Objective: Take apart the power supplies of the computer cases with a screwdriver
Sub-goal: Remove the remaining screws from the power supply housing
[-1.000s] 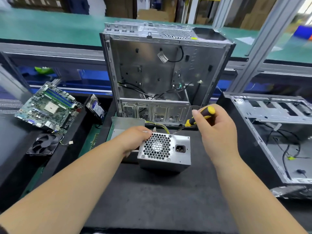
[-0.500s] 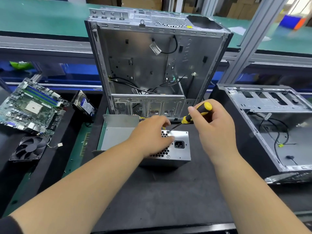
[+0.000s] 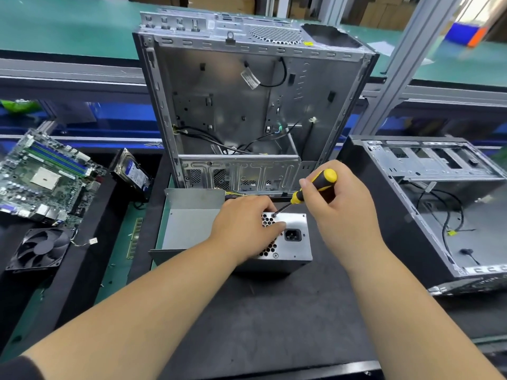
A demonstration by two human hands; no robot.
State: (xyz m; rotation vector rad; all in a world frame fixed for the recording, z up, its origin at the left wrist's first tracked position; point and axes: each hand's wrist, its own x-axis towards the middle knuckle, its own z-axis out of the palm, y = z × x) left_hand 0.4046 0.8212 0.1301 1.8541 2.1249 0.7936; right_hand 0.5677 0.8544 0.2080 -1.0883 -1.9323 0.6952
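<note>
Unscrewing step, judged under way. Power supply (image 3: 290, 242) on black mat (image 3: 260, 319), in front of upright computer case (image 3: 247, 105). Left hand (image 3: 247, 226) laid over fan grille, fingers loosely curled, steadying. Right hand (image 3: 340, 207) wrapped around screwdriver (image 3: 307, 192); tip seated at upper grille screw. Next, probably: downward pressure, shaft kept square, housing braced against rotation.

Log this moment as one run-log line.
step: unscrewing | left hand: pressing on power supply | right hand: gripping screwdriver, tip at top grille screw | upright computer case behind
</note>
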